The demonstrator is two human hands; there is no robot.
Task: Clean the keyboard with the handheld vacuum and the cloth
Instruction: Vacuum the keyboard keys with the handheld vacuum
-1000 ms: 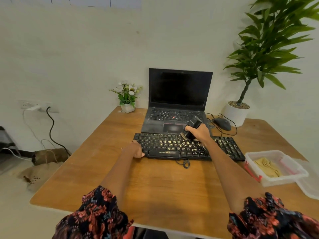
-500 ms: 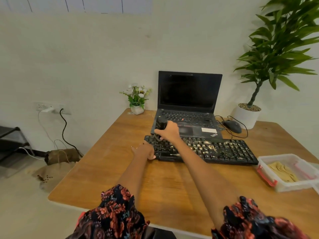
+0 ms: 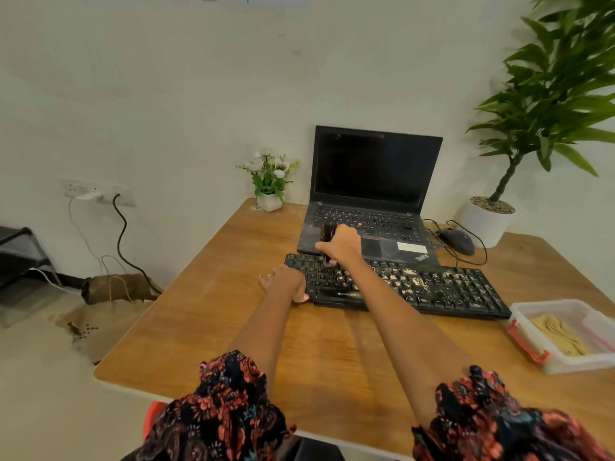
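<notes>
A black keyboard (image 3: pixel 432 287) lies across the wooden table (image 3: pixel 233 321), its middle and right keys speckled with yellowish crumbs. My right hand (image 3: pixel 341 242) grips a small black handheld vacuum (image 3: pixel 327 232) upright over the keyboard's far left keys. My left hand (image 3: pixel 288 281) rests on the keyboard's left end, fingers spread onto the table, thumb at the front corner. A yellowish cloth (image 3: pixel 559 334) lies inside a clear plastic box (image 3: pixel 532 344) at the right.
An open black laptop (image 3: pixel 372 194) stands right behind the keyboard. A mouse (image 3: pixel 457 241) with looped cable lies right of it. A white flower pot (image 3: pixel 269 201) and a large potted plant (image 3: pixel 489 217) stand along the back edge.
My right hand has swept the vacuum from the keyboard's middle to its left end. The left hand stays on the left end. The view has shifted left.
</notes>
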